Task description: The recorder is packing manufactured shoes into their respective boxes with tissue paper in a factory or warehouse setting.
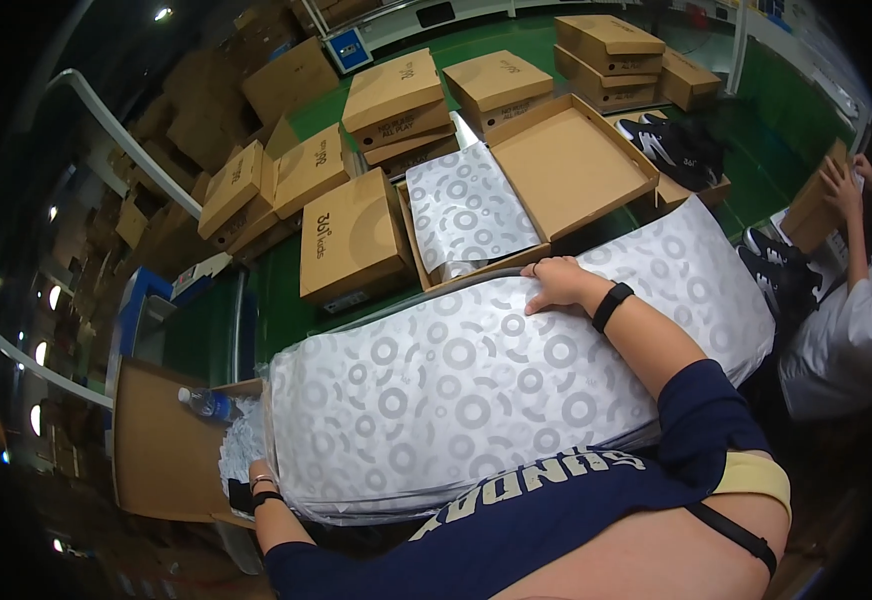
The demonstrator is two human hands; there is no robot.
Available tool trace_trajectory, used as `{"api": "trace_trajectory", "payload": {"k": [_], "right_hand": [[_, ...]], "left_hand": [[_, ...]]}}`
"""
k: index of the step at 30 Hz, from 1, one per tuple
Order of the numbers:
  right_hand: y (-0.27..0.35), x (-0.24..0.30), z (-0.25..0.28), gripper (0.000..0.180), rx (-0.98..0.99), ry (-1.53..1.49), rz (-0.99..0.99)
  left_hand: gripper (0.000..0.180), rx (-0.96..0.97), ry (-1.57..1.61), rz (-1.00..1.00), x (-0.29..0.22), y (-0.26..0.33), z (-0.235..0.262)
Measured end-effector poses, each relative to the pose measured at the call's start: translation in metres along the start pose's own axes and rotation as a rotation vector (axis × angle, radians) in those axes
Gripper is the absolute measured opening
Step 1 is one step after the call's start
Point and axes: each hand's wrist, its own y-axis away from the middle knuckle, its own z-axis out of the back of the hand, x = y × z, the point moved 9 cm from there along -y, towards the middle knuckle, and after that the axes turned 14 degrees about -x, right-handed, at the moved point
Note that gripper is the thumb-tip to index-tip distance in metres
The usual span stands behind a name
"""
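A long stack of white tissue paper printed with grey rings lies right in front of me, its sheets in clear plastic at the edges. My right hand rests on the stack's far edge, fingers and thumb apart. By the stack's left end, my left hand reaches down to an open cardboard box with a heap of small whitish pieces in it. The fingers of this hand are mostly hidden. Just beyond the stack stands an open shoebox, a patterned sheet lying over its contents.
Closed brown shoeboxes stand on the green conveyor. A water bottle lies at the left. At the right are black shoes in a box and a co-worker's hands on a cardboard piece.
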Motion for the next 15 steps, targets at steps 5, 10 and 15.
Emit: {"api": "trace_trajectory", "payload": {"k": [5,10,15], "right_hand": [[0.006,-0.001,0.003,0.072,0.0,-0.001,-0.014],[0.012,-0.013,0.003,0.072,-0.03,0.008,-0.026],[0.005,0.004,0.006,0.072,-0.048,-0.003,0.061]], "left_hand": [[0.024,-0.125,-0.065,-0.159,-0.018,-0.001,0.038],[0.017,-0.243,0.061,0.218,0.032,-0.032,0.048],[0.019,-0.192,0.65,0.442,0.097,-0.106,0.016]]}}
